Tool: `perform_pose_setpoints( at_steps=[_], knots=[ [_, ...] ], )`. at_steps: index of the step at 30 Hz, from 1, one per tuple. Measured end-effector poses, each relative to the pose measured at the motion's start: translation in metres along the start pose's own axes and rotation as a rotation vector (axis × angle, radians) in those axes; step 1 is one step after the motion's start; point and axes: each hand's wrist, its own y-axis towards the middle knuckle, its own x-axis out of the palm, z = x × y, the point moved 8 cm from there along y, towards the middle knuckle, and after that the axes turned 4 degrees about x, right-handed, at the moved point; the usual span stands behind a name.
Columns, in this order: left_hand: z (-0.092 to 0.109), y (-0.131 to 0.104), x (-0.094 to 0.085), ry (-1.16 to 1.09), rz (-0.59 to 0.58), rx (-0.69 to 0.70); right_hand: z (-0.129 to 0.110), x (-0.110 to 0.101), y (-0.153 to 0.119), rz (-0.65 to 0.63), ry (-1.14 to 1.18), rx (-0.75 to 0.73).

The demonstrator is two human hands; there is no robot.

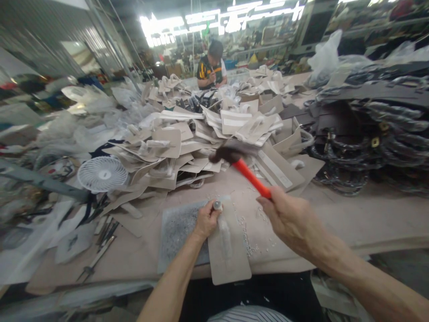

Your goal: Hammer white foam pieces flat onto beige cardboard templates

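My right hand (291,218) is wrapped round the red-orange handle of a hammer (251,177), raised over the table with its dark head blurred by motion. My left hand (205,221) pinches a short punch (217,205), whose round metal top faces up. The punch stands at the far end of a beige panel (232,266); its lower tip is hidden. Clear plastic wraps a strip along the panel's middle. Part of the panel lies over a grey, speckled slab (176,232), and its near end overhangs the table edge.
Small pale bits (248,241) are scattered right of the panel. Beige panels (197,156) are heaped behind, with dark, plastic-wrapped handles (348,156) stacked at right. A white fan (102,174) and several hand tools (105,237) lie left. Across the table sits another person (212,67).
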Motion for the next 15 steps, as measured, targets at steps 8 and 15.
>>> perform_pose_setpoints(
  at_steps=[8, 15],
  knots=[
    [-0.002, -0.001, 0.001, -0.037, 0.019, -0.044, 0.025, 0.086, -0.048, -0.442, -0.073, 0.072],
    [-0.003, -0.001, 0.002, -0.03, 0.01, -0.002, 0.079, 0.107, -0.079, -0.577, -0.157, 0.242]
  ],
)
